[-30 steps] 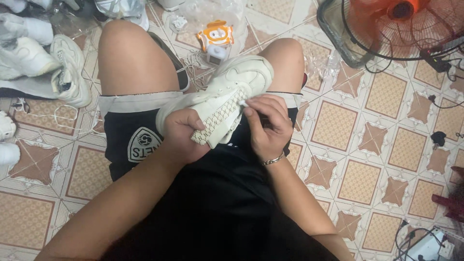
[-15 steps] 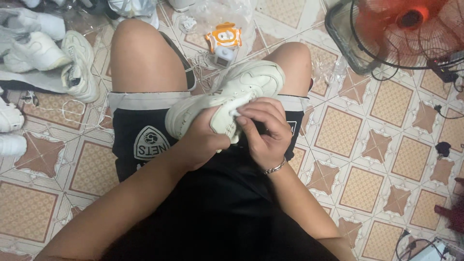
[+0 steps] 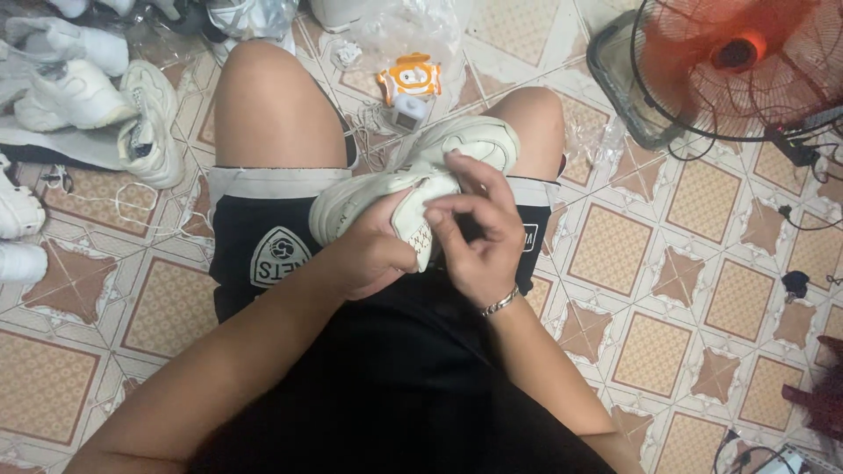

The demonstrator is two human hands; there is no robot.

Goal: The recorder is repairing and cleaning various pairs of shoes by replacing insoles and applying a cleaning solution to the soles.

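With the cream shoe (image 3: 413,180) lying across the lap on the right thigh, the left hand (image 3: 373,254) should stay clamped around its heel end while the right hand (image 3: 479,241), fingers pinched narrow at the tongue, works the lacing in small, even pulls.

Orange fan (image 3: 742,66) top right; white sneakers (image 3: 97,105) piled left (tiled floor (image 3: 615,254)); orange toy (image 3: 410,77).
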